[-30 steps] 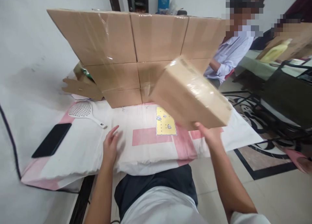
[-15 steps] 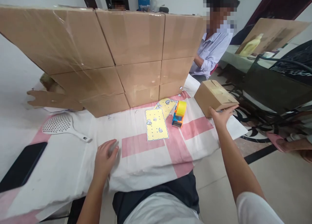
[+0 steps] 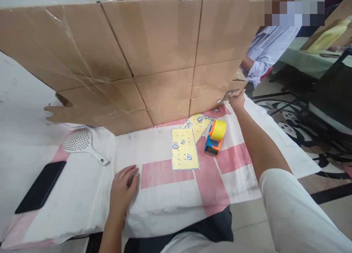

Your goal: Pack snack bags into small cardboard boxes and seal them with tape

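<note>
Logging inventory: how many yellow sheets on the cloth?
2: a front sheet left of the tape dispenser and an angled rear sheet, partly covered by the first. More may be hidden.

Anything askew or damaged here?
Two things: the cardboard piece left of the stacked boxes has a ragged edge, unlike their straight sides, and one yellow sheet lies crooked beneath another. No spill visible.

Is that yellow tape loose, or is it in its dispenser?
In: the yellow tape roll sits in the far end of the blue-and-orange dispenser.
</note>
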Demonstrator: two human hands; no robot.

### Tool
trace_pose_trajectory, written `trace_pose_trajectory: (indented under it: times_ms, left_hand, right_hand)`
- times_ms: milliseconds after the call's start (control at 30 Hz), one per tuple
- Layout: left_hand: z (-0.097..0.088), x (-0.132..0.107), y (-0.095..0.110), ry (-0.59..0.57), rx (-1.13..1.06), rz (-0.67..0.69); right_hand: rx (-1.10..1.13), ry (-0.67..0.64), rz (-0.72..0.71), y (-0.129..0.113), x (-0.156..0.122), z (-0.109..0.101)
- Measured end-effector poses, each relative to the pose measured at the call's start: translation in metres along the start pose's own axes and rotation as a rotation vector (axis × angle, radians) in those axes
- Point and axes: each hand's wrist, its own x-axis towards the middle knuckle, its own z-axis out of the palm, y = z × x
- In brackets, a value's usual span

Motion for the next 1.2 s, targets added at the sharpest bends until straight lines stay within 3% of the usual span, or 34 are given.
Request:
trace_pose_trajectory:
  times_ms: [100, 200, 267, 500, 800, 1033, 1200]
  left_hand:
    - [-0.001, 0.0, 0.0, -0.001, 0.001, -0.003]
    - [-0.001, 0.001, 0.002, 0.002, 0.021, 0.014]
    - [-0.001, 0.002, 0.005, 0.004, 0.042, 0.026]
    - [-0.002, 0.003, 0.013, 0.025, 0.067, 0.045]
    - [-0.001, 0.003, 0.011, 0.025, 0.064, 0.012]
    - [0.0, 0.003, 0.009, 0.021, 0.08, 0.037]
    - [0.0, 0.003, 0.011, 0.026, 0.071, 0.018]
  right_hand:
    - [0.033, 0.033, -0.129, -0.005, -0.023, 0.003]
    - [-0.011, -0.067, -0.346, -0.001, -0.046, 0.0]
    - [-0.07, -0.107, -0.394, 0.005, -0.054, -0.001]
    - [-0.211, -0.158, -0.406, 0.013, -0.054, 0.008]
    - [-0.203, -0.341, -0.247, 0.009, -0.057, 0.012]
    - [-0.278, -0.325, -0.234, -0.007, -0.065, 0.018]
    - [-0.216, -0.363, -0.274, 0.001, -0.063, 0.019]
